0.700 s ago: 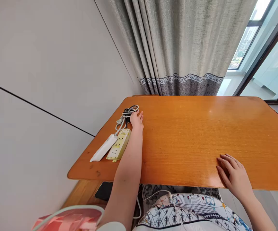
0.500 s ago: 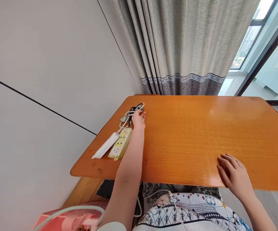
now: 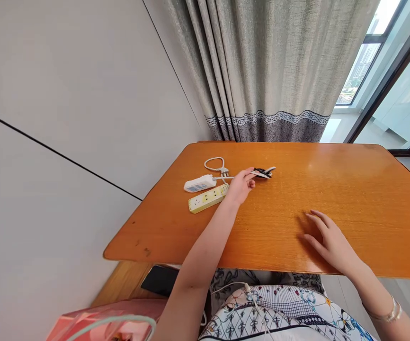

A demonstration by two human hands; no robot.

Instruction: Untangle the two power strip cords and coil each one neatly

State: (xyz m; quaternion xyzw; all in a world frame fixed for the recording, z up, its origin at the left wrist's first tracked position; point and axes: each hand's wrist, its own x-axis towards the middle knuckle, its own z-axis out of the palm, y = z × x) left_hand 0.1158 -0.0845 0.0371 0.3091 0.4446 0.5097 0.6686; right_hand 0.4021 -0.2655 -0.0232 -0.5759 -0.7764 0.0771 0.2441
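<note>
My left hand (image 3: 241,185) reaches over the orange wooden table (image 3: 333,189) and grips a bundle of black and white cords (image 3: 262,172) at its fingertips. Behind the hand trail a yellow power strip (image 3: 208,198) and a white power strip (image 3: 200,183), both lying flat, with a white cord loop and plug (image 3: 216,165) just beyond them. My right hand (image 3: 329,241) rests palm down on the table near the front edge, fingers spread, holding nothing.
A grey curtain (image 3: 272,71) hangs behind the table, a plain wall (image 3: 66,94) stands to the left, and a window (image 3: 386,61) is at the right. Below the table edge lie a black phone (image 3: 159,280) and a pink bag (image 3: 102,322).
My left hand has pulled the cord bundle right toward the table's middle, dragging both power strips with it. My right hand has slid forward and left on the table.
</note>
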